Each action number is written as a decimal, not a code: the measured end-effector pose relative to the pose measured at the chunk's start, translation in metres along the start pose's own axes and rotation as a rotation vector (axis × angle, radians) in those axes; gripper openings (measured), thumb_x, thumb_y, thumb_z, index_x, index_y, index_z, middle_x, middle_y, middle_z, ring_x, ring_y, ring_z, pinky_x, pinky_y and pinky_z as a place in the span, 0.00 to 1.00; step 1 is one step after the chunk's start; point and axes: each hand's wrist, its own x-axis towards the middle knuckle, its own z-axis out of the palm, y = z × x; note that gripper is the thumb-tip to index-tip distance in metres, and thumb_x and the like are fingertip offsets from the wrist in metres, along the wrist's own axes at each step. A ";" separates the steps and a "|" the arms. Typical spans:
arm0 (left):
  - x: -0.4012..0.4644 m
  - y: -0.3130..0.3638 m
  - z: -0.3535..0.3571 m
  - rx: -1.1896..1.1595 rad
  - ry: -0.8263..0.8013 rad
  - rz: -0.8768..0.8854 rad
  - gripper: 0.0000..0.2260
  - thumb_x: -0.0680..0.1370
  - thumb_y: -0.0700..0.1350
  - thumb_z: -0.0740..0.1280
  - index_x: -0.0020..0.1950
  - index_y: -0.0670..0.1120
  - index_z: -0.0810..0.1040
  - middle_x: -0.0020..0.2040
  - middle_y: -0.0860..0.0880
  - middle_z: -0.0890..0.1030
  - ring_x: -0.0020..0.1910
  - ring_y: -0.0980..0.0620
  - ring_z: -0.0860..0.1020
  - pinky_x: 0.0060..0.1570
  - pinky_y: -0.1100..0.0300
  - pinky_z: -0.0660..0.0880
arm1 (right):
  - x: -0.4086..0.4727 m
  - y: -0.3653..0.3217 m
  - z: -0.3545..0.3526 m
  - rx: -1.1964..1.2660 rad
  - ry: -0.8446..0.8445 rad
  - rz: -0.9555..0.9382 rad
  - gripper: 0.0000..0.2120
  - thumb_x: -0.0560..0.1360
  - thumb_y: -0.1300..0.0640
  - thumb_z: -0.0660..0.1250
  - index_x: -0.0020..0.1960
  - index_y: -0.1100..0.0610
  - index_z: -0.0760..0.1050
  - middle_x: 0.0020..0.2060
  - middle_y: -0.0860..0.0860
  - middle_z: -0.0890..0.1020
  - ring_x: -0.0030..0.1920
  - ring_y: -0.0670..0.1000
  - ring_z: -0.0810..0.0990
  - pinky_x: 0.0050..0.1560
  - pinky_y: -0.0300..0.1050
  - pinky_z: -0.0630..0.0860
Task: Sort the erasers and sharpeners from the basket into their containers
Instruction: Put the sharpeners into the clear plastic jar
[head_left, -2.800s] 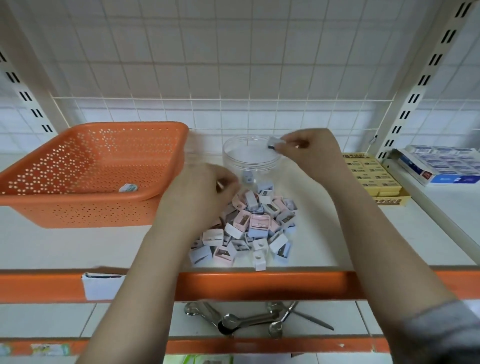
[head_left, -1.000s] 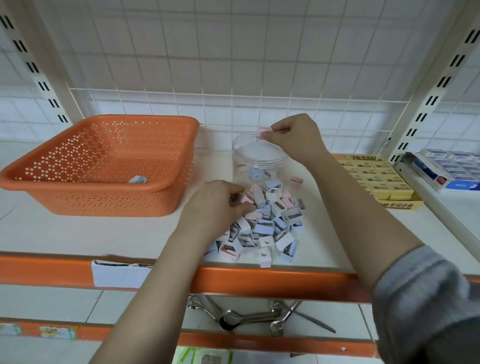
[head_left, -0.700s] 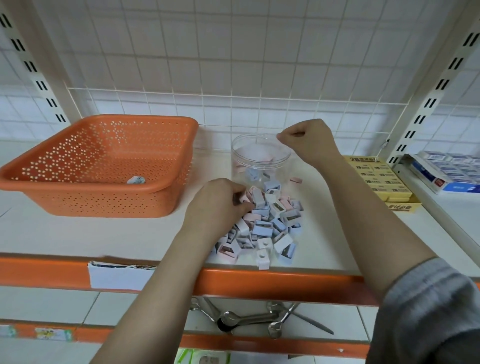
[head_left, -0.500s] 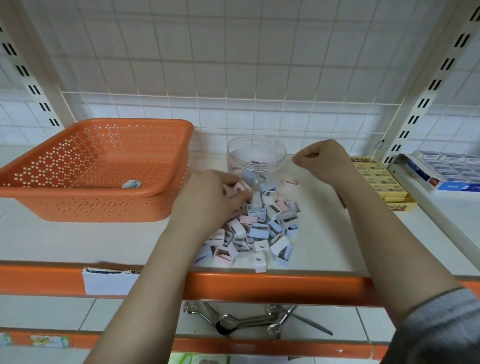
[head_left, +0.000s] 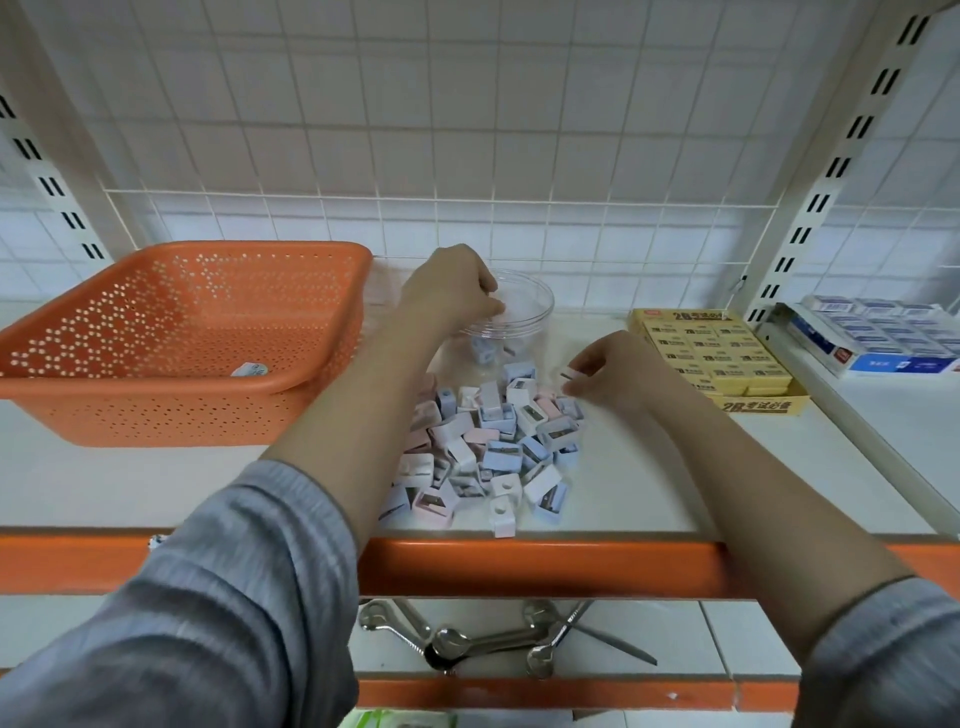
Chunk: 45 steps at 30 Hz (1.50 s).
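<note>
A heap of small pink, blue and white sharpeners (head_left: 493, 441) lies on the white shelf in front of a clear round jar (head_left: 524, 317) that holds a few pieces. My left hand (head_left: 452, 291) hovers over the jar's left rim with its fingers curled; whether it holds a piece is hidden. My right hand (head_left: 608, 374) pinches a small pale sharpener (head_left: 571, 375) at the heap's right edge. The orange basket (head_left: 171, 332) stands at the left with one small piece (head_left: 249, 370) inside.
A yellow box of erasers (head_left: 717, 358) sits to the right of the jar, with a blue and white box (head_left: 883, 338) beyond the shelf post. The orange shelf edge (head_left: 519, 566) runs along the front. Wrenches (head_left: 467, 639) lie on the shelf below.
My left hand rose from the heap to the jar's rim. My right hand came down from the jar to the heap's right side and took hold of a sharpener.
</note>
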 end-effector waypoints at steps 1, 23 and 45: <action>0.002 0.000 0.000 0.006 -0.003 -0.003 0.14 0.72 0.47 0.73 0.57 0.46 0.81 0.54 0.51 0.81 0.53 0.52 0.78 0.55 0.56 0.75 | -0.003 0.002 -0.001 0.001 -0.009 -0.004 0.10 0.72 0.55 0.71 0.51 0.60 0.82 0.44 0.55 0.84 0.44 0.52 0.81 0.42 0.40 0.70; -0.129 -0.003 0.007 -0.075 -0.017 -0.169 0.16 0.71 0.60 0.71 0.51 0.52 0.81 0.47 0.53 0.84 0.45 0.55 0.80 0.48 0.57 0.78 | 0.050 -0.061 -0.008 0.142 0.194 -0.192 0.15 0.69 0.55 0.75 0.53 0.58 0.81 0.50 0.51 0.82 0.50 0.48 0.79 0.53 0.41 0.75; -0.027 0.013 -0.019 -0.035 0.071 0.003 0.09 0.75 0.46 0.69 0.53 0.47 0.83 0.49 0.50 0.83 0.40 0.54 0.77 0.35 0.65 0.71 | -0.086 0.001 0.013 0.362 0.079 -0.105 0.09 0.68 0.50 0.75 0.47 0.43 0.80 0.44 0.41 0.82 0.40 0.43 0.77 0.37 0.25 0.69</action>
